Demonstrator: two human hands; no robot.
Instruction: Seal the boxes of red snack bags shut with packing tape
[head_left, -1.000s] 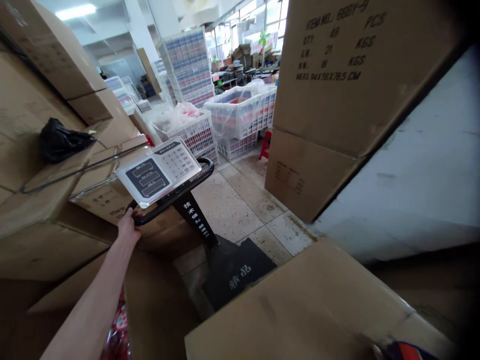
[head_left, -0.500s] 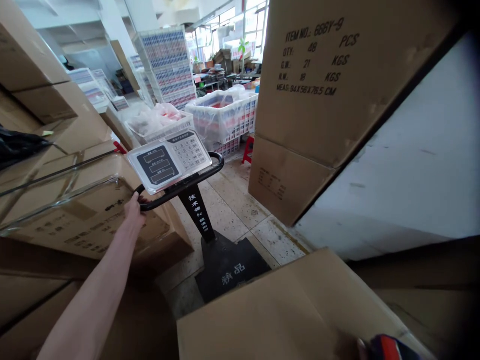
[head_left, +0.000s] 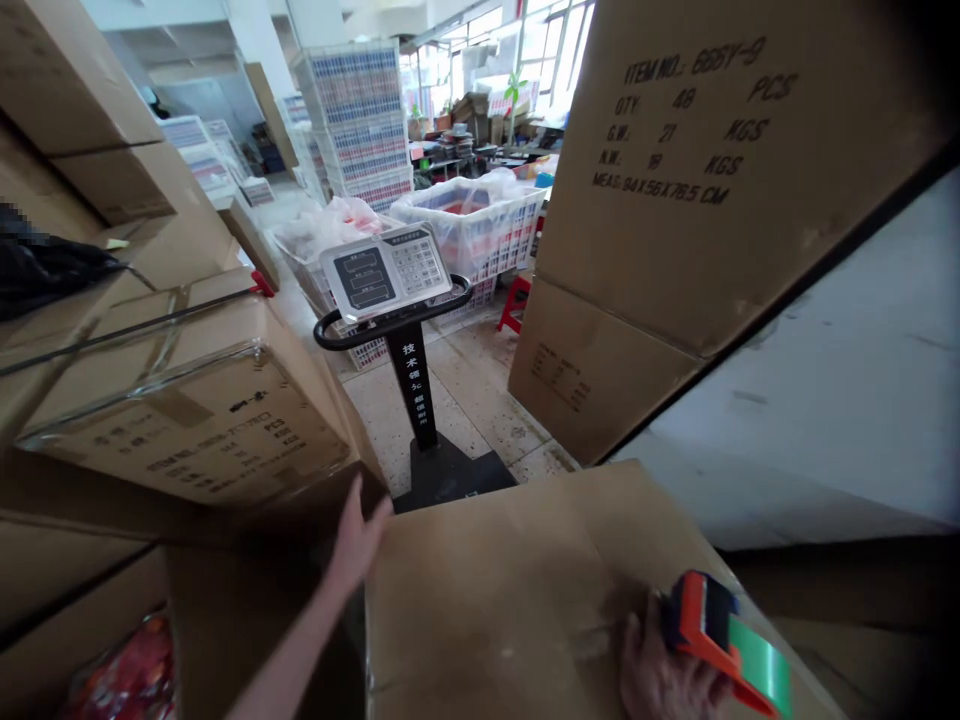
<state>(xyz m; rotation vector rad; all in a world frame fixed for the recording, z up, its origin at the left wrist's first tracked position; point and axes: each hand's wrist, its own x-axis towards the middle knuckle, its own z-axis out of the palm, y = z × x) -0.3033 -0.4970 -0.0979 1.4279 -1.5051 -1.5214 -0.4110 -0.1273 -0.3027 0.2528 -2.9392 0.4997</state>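
Note:
My left hand [head_left: 360,535] is open, thumb and fingers apart, beside the left edge of a closed brown carton [head_left: 510,590] in front of me. Its fingertips are at or very near the carton's upper left corner; whether they touch is unclear. My right hand [head_left: 667,675] rests low on the carton's top with a tape dispenser [head_left: 701,620] in its grip. The dispenser is orange and dark blue and carries a roll of green tape. Part of its handle is hidden by the hand. Just beyond the carton stands a platform scale [head_left: 386,270] with a keypad display and a black handlebar.
Stacked cartons [head_left: 247,420] crowd the left side, and tall printed cartons [head_left: 667,230] lean at the right. An open box at lower left holds red wrapped goods [head_left: 135,670]. White crates [head_left: 480,230] and a red stool [head_left: 514,305] stand behind the scale.
My left hand has let go of the scale's handlebar and come back to the carton. My right hand and the tape dispenser have come further into view. The view has shifted.

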